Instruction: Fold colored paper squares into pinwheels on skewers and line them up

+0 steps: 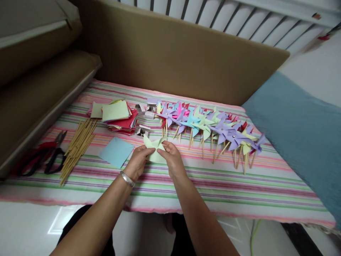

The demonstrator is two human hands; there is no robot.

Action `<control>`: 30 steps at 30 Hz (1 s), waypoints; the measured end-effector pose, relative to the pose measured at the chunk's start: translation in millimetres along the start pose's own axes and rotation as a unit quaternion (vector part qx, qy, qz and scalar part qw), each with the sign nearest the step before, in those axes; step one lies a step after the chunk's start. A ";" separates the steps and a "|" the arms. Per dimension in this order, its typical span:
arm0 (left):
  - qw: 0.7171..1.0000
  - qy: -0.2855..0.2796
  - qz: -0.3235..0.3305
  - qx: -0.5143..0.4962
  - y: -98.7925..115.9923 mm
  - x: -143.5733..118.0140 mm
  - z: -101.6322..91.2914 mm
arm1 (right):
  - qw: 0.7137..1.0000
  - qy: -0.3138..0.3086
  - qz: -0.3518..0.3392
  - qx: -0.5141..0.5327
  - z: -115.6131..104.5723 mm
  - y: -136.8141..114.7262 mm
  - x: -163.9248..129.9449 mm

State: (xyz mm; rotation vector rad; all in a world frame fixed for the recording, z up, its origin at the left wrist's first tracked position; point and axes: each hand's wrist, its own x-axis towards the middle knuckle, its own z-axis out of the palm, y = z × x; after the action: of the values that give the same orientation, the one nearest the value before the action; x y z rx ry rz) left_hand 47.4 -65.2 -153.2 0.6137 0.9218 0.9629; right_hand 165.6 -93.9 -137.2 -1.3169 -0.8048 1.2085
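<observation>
Pale green paper (157, 157): between both hands over the striped cloth (226, 186), with corners lifted; it looks light, thin and springy, easily creased or torn.
Left hand (137, 161): thumb and fingers pinched together on the paper's left part.
Right hand (172, 156): thumb and fingers pinched on its right part, by a curled corner.
Best hold: probably soft fingertip pinches at the folded corners, close to the centre, without flattening the curls.
Blue sheet (116, 152): flat, just left of the grip.
Sticks (78, 149): bundled farther left, scissors (56, 145) beyond them.
Paper stack (115, 111): left of the grip and farther away.
Pinwheels (205, 124): massed right of the grip and beyond.
</observation>
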 end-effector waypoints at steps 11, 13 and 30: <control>0.998 0.067 -0.007 -0.003 31.7 9.7 -26.0 | 0.877 -0.109 -0.284 -0.372 -9.4 5.3 -14.3; 0.998 0.068 -0.011 -0.004 31.5 8.5 -24.7 | 0.860 -0.105 -0.300 -0.399 -7.7 8.0 -14.5; 0.997 0.060 -0.016 0.053 29.9 6.9 -22.4 | 0.830 -0.043 -0.359 -0.425 -6.1 5.4 -10.2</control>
State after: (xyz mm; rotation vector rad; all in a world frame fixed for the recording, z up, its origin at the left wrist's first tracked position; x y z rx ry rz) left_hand 17.3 -44.4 -143.2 0.6327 1.0926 0.9343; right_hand 167.8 -106.1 -141.4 -1.4097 -1.8393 0.2646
